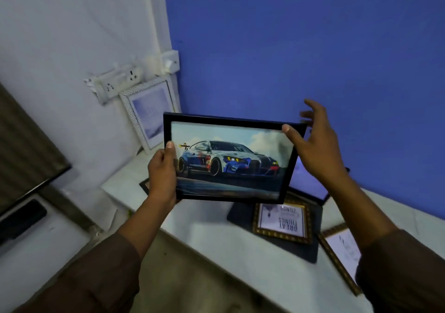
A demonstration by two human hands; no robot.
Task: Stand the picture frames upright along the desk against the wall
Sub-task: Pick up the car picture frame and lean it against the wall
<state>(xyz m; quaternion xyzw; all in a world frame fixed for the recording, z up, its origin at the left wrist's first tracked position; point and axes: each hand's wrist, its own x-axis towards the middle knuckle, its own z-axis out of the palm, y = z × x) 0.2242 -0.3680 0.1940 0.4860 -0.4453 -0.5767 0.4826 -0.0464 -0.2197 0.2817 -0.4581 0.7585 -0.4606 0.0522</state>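
Note:
I hold a black-framed car picture (231, 161) in the air above the white desk (209, 245). My left hand (162, 175) grips its left edge, thumb on the front. My right hand (313, 141) holds the top right corner with the thumb on the frame and the fingers spread behind it. A white frame (149, 113) stands upright in the corner, leaning on the white wall. Flat on the desk lie a gold frame with text (284, 221), another gold frame (342, 252) at the right, and a dark frame (310, 185) partly hidden behind the car picture.
A blue wall (301, 48) runs behind the desk. White power sockets (120, 81) sit on the white wall above the standing frame. A dark flat pad (243, 214) lies under the gold frame. A dark screen (26, 144) and a black remote (24, 216) are at left.

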